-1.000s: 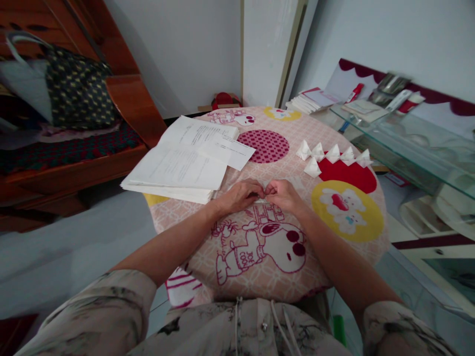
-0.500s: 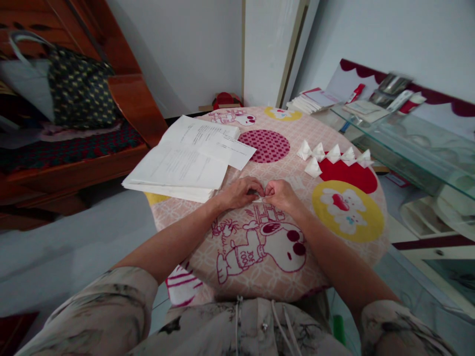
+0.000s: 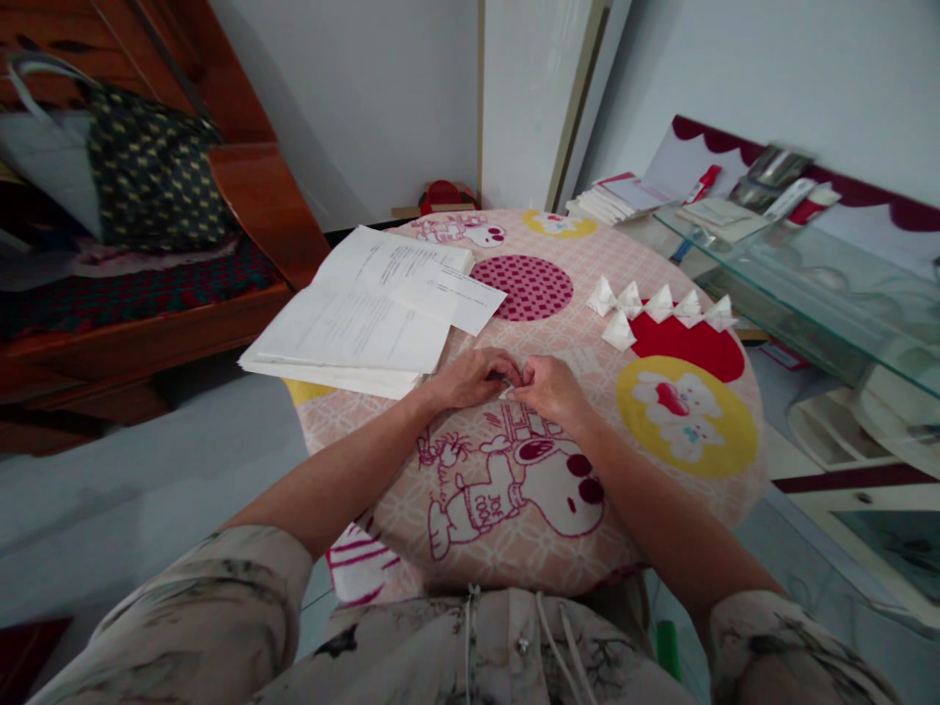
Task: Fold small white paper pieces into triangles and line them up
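Observation:
My left hand and my right hand meet over the middle of the round cloth-covered table. Between their fingertips is a small piece of folded white paper, mostly hidden by the fingers. Both hands are closed, the fingers pinching the paper. Farther right on the cloth stand several small pointed folded-paper pieces, most of them in a row. One folded-paper piece sits a little in front of that row.
Left of my hands lies an open stack of printed sheets, with a loose paper slip on its right side. A glass shelf borders the table on the right. A wooden bench with a patterned bag stands left.
My right hand has turned slightly, and its fingers now cover more of the folded paper. The left hand has barely moved. The view has shifted a little.

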